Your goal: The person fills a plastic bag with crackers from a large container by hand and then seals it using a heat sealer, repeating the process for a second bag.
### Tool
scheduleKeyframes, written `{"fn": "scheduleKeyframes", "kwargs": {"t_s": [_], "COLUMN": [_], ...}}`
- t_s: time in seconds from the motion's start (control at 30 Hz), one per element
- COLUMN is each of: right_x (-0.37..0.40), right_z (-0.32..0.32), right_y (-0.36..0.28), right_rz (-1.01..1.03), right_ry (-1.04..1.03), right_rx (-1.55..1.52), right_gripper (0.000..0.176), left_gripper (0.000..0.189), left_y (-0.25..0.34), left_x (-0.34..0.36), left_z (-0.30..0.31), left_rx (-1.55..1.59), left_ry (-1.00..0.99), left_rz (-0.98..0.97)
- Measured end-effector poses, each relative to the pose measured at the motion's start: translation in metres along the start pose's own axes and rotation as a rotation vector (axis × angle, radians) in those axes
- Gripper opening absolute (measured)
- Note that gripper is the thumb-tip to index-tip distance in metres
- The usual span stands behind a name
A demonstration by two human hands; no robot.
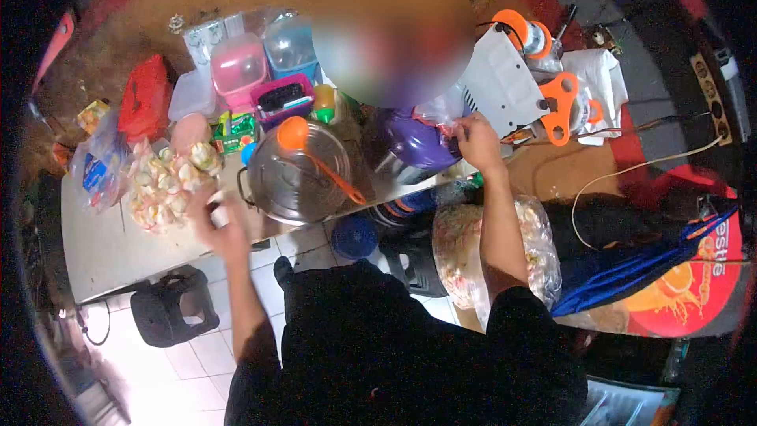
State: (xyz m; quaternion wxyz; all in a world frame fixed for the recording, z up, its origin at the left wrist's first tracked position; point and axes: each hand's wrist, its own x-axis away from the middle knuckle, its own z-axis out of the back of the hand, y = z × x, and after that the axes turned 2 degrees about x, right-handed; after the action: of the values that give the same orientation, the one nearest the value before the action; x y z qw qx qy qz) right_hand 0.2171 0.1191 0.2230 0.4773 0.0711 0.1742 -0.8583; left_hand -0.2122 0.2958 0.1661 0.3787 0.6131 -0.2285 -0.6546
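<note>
My left hand (217,225) reaches to the counter's near edge and is closed around a small white cup-like thing (219,213), right beside a heap of small sealed cups (162,185). My right hand (475,140) is stretched out to the right and pinches a piece of clear plastic next to a purple container (414,142), in front of the white sealing machine (505,83) with orange handles. A steel pot (296,181) with an orange ladle (311,150) lying across it stands between my two hands.
Pink and blue plastic boxes (236,67), a red bag (146,99) and small packets crowd the counter's back. A black stool (169,308) stands on the tiled floor at left. A big clear bag of cups (536,244) sits under my right arm. A cable runs right.
</note>
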Motion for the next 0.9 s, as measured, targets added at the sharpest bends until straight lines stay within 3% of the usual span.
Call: {"fn": "scheduleKeyframes", "kwargs": {"t_s": [0.07, 0.13, 0.17, 0.2, 0.27, 0.3, 0.37, 0.4, 0.5, 0.57, 0.63, 0.7, 0.73, 0.77, 0.83, 0.9], "right_x": [-0.003, -0.006, -0.009, -0.012, -0.011, -0.012, -0.016, -0.012, -0.007, 0.003, 0.01, 0.025, 0.027, 0.03, 0.037, 0.053], "right_z": [0.0, -0.004, -0.005, -0.013, 0.012, 0.023, 0.014, 0.022, 0.016, 0.045, 0.055, 0.072, 0.091, 0.105, 0.12, 0.127], "right_y": [0.009, 0.022, 0.031, 0.043, 0.033, 0.031, 0.056, 0.053, 0.072, 0.061, 0.066, 0.061, 0.06, 0.052, 0.044, 0.034], "right_rz": [0.086, 0.046, -0.001, -0.006, 0.008, 0.01, 0.038, 0.074, 0.151, -0.055, -0.037, 0.2, 0.033, -0.122, -0.172, -0.238], "right_ry": [0.067, 0.005, -0.062, -0.091, -0.159, -0.233, -0.308, -0.276, -0.169, -0.19, -0.139, 0.264, 0.228, 0.404, 0.594, 0.62], "right_rx": [-0.056, -0.236, -0.402, -0.49, -0.493, -0.485, -0.677, -0.783, -0.844, -0.984, -0.979, -1.568, -1.683, -1.523, -1.478, -1.367], "right_gripper": [0.019, 0.019, 0.019, 0.019, 0.02, 0.021, 0.022, 0.022, 0.021, 0.02, 0.021, 0.018, 0.012, 0.007, 0.006, 0.006], "left_gripper": [0.027, 0.041, 0.049, 0.049, 0.049, 0.049, 0.044, 0.034, 0.026, 0.026, 0.025, 0.025, 0.024, 0.023, 0.023, 0.022], "left_y": [0.05, 0.107, 0.081, 0.083, 0.133, 0.132, 0.124, 0.129, 0.112, 0.12, 0.12, 0.119, 0.118, 0.116, 0.12, 0.144], "left_x": [0.007, 0.004, 0.017, 0.029, 0.044, 0.045, 0.048, 0.044, 0.044, 0.041, 0.038, 0.035, 0.032, 0.03, 0.023, 0.006], "left_z": [-0.061, -0.116, -0.167, -0.211, -0.262, -0.277, -0.308, -0.312, -0.332, -0.335, -0.343, -0.349, -0.352, -0.355, -0.353, -0.334], "left_rx": [0.047, 0.251, 0.314, 0.463, 0.939, 0.933, 0.284, 0.113, -0.04, -0.073, -0.276, -0.29, -0.346, -0.398, -0.294, 0.151], "left_ry": [-0.193, -0.467, -0.537, -0.675, -0.692, -0.691, -0.695, -0.822, -0.84, -0.809, -0.809, -0.82, -0.816, -0.814, -0.768, -0.419], "left_rz": [-0.114, -0.27, -0.379, -0.169, 0.318, 0.305, -0.327, -0.386, -0.478, -0.521, -0.49, -0.503, -0.457, -0.411, -0.435, -0.382]}}
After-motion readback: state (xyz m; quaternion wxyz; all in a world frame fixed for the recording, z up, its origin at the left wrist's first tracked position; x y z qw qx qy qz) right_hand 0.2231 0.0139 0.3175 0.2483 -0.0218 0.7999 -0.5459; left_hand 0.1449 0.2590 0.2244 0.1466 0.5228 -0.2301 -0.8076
